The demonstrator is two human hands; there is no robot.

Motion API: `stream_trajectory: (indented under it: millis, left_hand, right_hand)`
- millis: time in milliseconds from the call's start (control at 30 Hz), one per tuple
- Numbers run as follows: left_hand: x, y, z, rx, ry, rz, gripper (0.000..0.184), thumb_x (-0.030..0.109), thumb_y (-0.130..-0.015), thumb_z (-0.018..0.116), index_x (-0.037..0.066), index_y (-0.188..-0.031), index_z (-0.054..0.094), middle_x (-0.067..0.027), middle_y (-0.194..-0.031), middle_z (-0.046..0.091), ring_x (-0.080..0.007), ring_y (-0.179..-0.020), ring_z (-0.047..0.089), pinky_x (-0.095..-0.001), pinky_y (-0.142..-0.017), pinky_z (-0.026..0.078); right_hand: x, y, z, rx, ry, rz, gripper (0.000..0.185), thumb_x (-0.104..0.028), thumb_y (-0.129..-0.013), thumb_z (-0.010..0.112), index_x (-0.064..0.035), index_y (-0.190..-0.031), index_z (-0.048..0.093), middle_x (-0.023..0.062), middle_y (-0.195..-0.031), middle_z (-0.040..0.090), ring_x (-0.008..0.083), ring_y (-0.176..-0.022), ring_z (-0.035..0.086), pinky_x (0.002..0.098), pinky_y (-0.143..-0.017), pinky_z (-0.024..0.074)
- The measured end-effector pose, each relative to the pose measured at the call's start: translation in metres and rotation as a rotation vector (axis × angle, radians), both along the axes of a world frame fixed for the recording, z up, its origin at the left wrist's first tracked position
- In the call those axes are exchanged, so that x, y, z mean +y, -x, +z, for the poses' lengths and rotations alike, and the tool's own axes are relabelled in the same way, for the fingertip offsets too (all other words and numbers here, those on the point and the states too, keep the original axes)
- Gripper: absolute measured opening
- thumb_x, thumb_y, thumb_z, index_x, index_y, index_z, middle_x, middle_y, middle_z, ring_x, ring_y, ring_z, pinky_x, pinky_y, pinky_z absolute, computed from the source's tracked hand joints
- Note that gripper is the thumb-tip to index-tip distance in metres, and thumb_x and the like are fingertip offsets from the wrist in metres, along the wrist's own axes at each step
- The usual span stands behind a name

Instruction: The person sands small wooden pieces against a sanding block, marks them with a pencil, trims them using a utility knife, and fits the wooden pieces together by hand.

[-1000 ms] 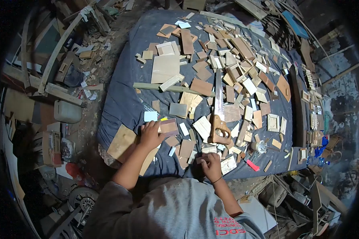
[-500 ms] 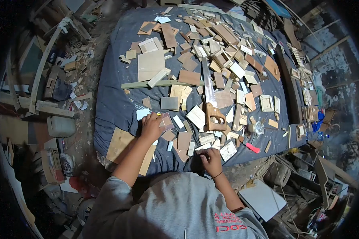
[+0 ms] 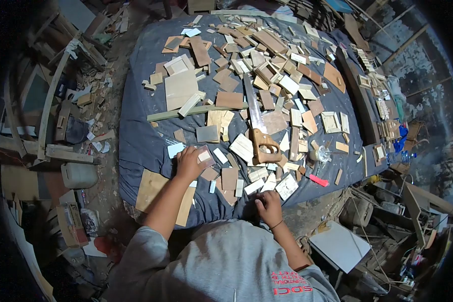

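while the left hand (image 3: 189, 163) seems closed on a small rectangular brown wooden piece with a paler face (image 3: 206, 155), gripping its near end, the right hand (image 3: 270, 207) rests at the near edge of the dark blue cloth (image 3: 135, 141), just beside a pale rectangular wooden block (image 3: 254, 187). the right fingers are loosely curled; whether they hold anything, i cannot tell. a second ago the brown piece showed more of its length; now it sits at a steeper slant, more covered by the fingers, so the handling appears to lie with the left hand. a pale blue square tile (image 3: 175, 150) is just beyond that hand, and a steel handsaw with a brown wooden handle (image 3: 257, 122) lies beyond the right. upside-down red lettering (image 3: 292, 290) on the grey shirt (image 3: 206, 256) seems to read "sdci", with smaller words, apparently "occupational health & safety".
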State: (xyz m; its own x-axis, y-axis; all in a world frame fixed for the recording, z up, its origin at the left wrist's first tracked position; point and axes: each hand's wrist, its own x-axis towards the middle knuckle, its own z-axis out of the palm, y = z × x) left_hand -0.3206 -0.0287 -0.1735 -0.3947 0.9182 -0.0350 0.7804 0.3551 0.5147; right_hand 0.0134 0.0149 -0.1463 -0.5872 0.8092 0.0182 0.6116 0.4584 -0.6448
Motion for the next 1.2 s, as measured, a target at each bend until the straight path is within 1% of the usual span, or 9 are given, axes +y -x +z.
stream_trajectory:
  millis: [400,833,900,967,1033,1067,1100,1167,1200]
  left_hand:
    - [0.011,0.007,0.006,0.032,0.051,-0.045,0.037,0.021,-0.066,0.074,0.015,-0.103,0.07,-0.0071,-0.1,0.063,-0.0271,-0.102,0.057,-0.0412,-0.085,0.038]
    - [-0.009,-0.002,-0.007,0.052,-0.051,-0.014,0.037,0.025,-0.071,0.074,0.015,-0.107,0.07,-0.008,-0.104,0.061,-0.0287,-0.106,0.054,-0.0428,-0.088,0.038]
    - [-0.01,-0.005,-0.002,0.134,-0.103,0.01,0.043,0.022,-0.07,0.074,0.016,-0.112,0.069,-0.0078,-0.102,0.06,-0.0283,-0.102,0.055,-0.04,-0.088,0.039]
    - [-0.01,-0.009,0.007,0.136,-0.186,0.009,0.04,0.016,-0.068,0.074,0.012,-0.108,0.07,-0.0102,-0.1,0.06,-0.0293,-0.099,0.056,-0.0399,-0.087,0.042]
    - [-0.01,-0.009,0.004,-0.182,-0.212,0.055,0.037,0.01,-0.069,0.074,0.007,-0.105,0.068,-0.0114,-0.097,0.062,-0.0291,-0.089,0.06,-0.0376,-0.081,0.047]
    - [-0.012,-0.013,0.002,-0.412,-0.099,0.161,0.035,0.004,-0.073,0.071,0.002,-0.107,0.065,-0.0101,-0.089,0.063,-0.0223,-0.075,0.061,-0.0302,-0.073,0.048]
    - [-0.014,-0.018,-0.009,-0.829,-0.162,0.207,0.03,0.007,-0.078,0.068,0.001,-0.107,0.062,-0.0054,-0.088,0.063,-0.0144,-0.069,0.058,-0.0249,-0.071,0.046]
    - [-0.022,-0.018,0.001,-1.209,0.165,0.247,0.026,0.01,-0.082,0.063,0.001,-0.106,0.06,-0.004,-0.088,0.063,-0.0132,-0.073,0.058,-0.0256,-0.071,0.046]
    - [-0.026,-0.026,0.003,-1.212,0.169,0.239,0.026,0.01,-0.082,0.063,0.001,-0.106,0.06,-0.004,-0.088,0.063,-0.0132,-0.073,0.058,-0.0256,-0.071,0.046]
  right_hand:
    - [-0.003,-0.016,0.0,-0.017,0.024,-0.033,0.021,-0.016,-0.076,0.068,-0.0033,-0.092,0.062,0.0157,-0.094,0.058,0.0372,-0.094,0.052,0.0447,-0.084,0.043]
    - [0.005,-0.039,-0.015,-0.036,0.031,-0.143,0.021,-0.018,-0.075,0.068,-0.0025,-0.088,0.063,0.0171,-0.091,0.058,0.038,-0.092,0.053,0.0455,-0.083,0.0435]
    - [0.006,-0.048,-0.019,-0.041,0.017,-0.16,0.021,-0.018,-0.076,0.067,-0.0022,-0.088,0.063,0.0174,-0.09,0.058,0.0384,-0.092,0.053,0.0456,-0.082,0.0435]
    - [0.007,-0.057,-0.021,-0.088,0.009,-0.199,0.023,-0.017,-0.074,0.069,-0.002,-0.09,0.062,0.0168,-0.091,0.059,0.0376,-0.091,0.053,0.044,-0.081,0.0436]
    - [0.006,-0.067,-0.025,-0.102,0.033,-0.257,0.023,-0.02,-0.076,0.067,-0.0022,-0.089,0.063,0.0168,-0.092,0.059,0.0376,-0.095,0.053,0.0454,-0.084,0.0435]
    - [0.007,-0.072,-0.028,-0.129,0.033,-0.303,0.023,-0.021,-0.076,0.067,-0.0028,-0.09,0.063,0.0167,-0.094,0.059,0.0374,-0.096,0.053,0.0451,-0.084,0.0437]
    - [0.008,-0.077,-0.03,-0.155,0.032,-0.347,0.024,-0.021,-0.076,0.067,-0.0035,-0.091,0.064,0.0165,-0.095,0.059,0.0373,-0.097,0.053,0.0449,-0.084,0.0439]
    - [0.009,-0.085,-0.033,-0.219,0.064,-0.412,0.025,-0.021,-0.075,0.068,-0.0057,-0.095,0.065,0.0156,-0.098,0.06,0.0373,-0.099,0.053,0.0445,-0.086,0.0441]
    - [0.01,-0.088,-0.039,-0.254,0.067,-0.434,0.026,-0.021,-0.075,0.069,-0.0067,-0.096,0.065,0.0148,-0.099,0.06,0.0367,-0.1,0.053,0.0445,-0.087,0.0439]
